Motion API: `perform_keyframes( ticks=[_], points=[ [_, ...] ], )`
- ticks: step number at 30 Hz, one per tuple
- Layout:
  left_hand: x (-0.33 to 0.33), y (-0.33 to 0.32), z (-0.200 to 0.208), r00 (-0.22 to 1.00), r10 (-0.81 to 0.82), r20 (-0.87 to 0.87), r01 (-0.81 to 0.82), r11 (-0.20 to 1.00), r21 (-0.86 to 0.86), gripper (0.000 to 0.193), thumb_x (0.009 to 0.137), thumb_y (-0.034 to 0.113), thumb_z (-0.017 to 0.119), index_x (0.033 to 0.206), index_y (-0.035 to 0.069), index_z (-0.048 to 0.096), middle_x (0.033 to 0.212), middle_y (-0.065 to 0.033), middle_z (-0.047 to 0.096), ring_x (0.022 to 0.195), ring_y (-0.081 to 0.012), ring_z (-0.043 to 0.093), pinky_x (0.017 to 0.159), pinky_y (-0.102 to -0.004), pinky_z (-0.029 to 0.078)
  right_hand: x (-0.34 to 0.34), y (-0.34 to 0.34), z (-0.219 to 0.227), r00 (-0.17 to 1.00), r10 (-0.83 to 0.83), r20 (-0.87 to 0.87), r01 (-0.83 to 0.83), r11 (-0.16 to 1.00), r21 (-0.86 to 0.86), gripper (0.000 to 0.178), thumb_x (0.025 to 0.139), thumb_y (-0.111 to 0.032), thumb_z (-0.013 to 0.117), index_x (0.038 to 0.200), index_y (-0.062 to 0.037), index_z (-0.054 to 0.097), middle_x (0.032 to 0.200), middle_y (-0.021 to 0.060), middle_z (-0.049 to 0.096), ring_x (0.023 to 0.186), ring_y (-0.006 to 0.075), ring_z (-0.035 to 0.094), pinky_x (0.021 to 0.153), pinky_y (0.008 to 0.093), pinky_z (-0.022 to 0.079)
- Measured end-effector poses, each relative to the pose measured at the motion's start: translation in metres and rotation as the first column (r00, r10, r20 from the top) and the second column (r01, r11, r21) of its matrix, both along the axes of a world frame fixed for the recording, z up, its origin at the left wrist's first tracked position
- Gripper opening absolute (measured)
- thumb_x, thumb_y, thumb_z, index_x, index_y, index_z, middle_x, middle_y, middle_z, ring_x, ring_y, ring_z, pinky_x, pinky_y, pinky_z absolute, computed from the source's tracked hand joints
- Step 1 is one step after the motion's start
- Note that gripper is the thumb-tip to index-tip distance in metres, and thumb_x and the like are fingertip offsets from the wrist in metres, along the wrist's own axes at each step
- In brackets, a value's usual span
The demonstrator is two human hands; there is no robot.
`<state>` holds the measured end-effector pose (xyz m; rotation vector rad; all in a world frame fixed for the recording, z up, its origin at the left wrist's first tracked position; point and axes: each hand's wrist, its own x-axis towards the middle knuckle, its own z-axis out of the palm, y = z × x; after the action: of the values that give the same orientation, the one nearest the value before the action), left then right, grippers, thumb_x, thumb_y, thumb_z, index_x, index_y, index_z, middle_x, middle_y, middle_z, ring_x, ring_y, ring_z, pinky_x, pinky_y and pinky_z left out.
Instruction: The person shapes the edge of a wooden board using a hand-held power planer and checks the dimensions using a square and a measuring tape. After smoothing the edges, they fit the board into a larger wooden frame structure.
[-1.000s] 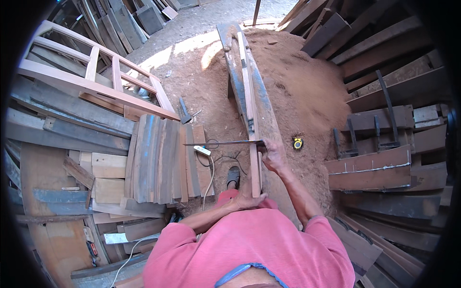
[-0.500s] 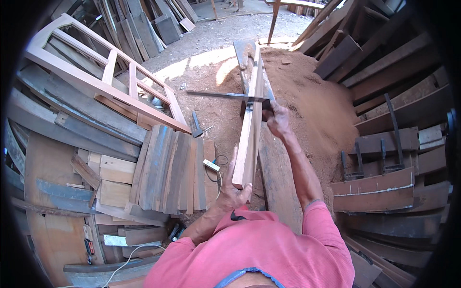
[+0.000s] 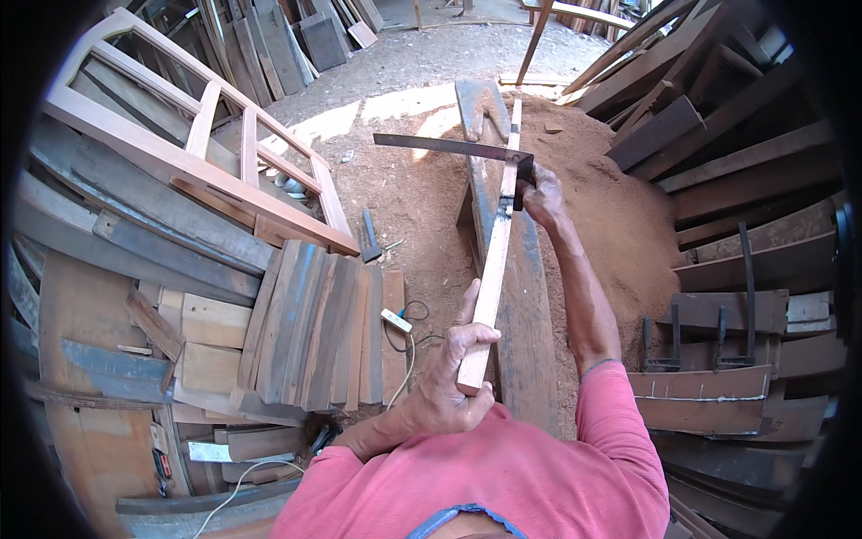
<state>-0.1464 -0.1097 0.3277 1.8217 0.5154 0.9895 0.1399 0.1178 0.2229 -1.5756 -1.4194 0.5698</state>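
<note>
Left hand: fingers clasp the batten near its end.
Right hand: fingers seemingly grip the square (fingertips obscured).
Square: could tilt should the batten roll.

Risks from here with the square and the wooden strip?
1. The square might skew: its blade juts out well left of the wooden strip, while the right hand holds the opposite end.
2. The wooden strip could twist or shift, since the left hand grips it near its closest end, far from the square.
</note>
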Motion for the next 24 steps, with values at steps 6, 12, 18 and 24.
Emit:
perform_keyframes(
  ticks=[6, 12, 18, 24],
  points=[
    [-0.004, 0.014, 0.009, 1.000, -0.005, -0.015, 0.005, 1.000, 0.006, 0.067, 0.072, -0.006, 0.061, 0.132, 0.011, 0.037, 0.163, -0.0382, 0.009, 0.157, -0.0474, 0.005, 0.120, -0.0501, 0.017, -0.008, 0.004, 0.024, 0.996, 0.007, 0.092, -0.001, 0.998, -0.069, 0.028, 0.089, -0.002, 0.067, 0.116, -0.0058, 0.070, 0.105, 0.0137, 0.076, 0.096, 0.0217, 0.070, 0.089, 0.0371, 0.053],
    [-0.011, 0.018, 0.009, 1.000, 0.012, -0.013, -0.012, 1.000, -0.008, 0.068, 0.072, -0.005, 0.060, 0.133, 0.011, 0.036, 0.162, -0.0390, 0.010, 0.156, -0.0485, 0.007, 0.120, -0.0504, 0.017, 0.007, 0.037, 0.012, 0.997, 0.013, 0.083, -0.007, 0.998, -0.070, 0.037, 0.086, -0.008, 0.065, 0.123, -0.0094, 0.069, 0.111, 0.0186, 0.074, 0.109, 0.0315, 0.071, 0.096, 0.0401, 0.052],
    [-0.014, 0.013, 0.004, 0.995, 0.082, 0.059, -0.082, 0.997, 0.008, 0.068, 0.069, -0.011, 0.058, 0.133, 0.003, 0.041, 0.154, -0.0334, 0.029, 0.156, -0.0482, 0.008, 0.120, -0.0466, 0.020, 0.000, 0.047, 0.016, 0.988, 0.016, 0.153, 0.004, 0.992, -0.125, 0.036, 0.086, -0.011, 0.068, 0.122, -0.0091, 0.069, 0.114, 0.0189, 0.074, 0.109, 0.0342, 0.070, 0.096, 0.0423, 0.052],
    [-0.003, 0.028, 0.007, 0.988, 0.096, 0.118, -0.101, 0.994, 0.038, 0.071, 0.071, -0.002, 0.061, 0.137, 0.002, 0.035, 0.156, -0.0329, 0.027, 0.157, -0.0444, 0.006, 0.122, -0.0486, 0.016, 0.011, 0.032, -0.015, 0.982, -0.179, 0.065, 0.168, 0.975, 0.143, 0.027, 0.089, -0.014, 0.070, 0.110, 0.0029, 0.069, 0.100, 0.0170, 0.074, 0.092, 0.0236, 0.069, 0.084, 0.0384, 0.053]
  ],
)
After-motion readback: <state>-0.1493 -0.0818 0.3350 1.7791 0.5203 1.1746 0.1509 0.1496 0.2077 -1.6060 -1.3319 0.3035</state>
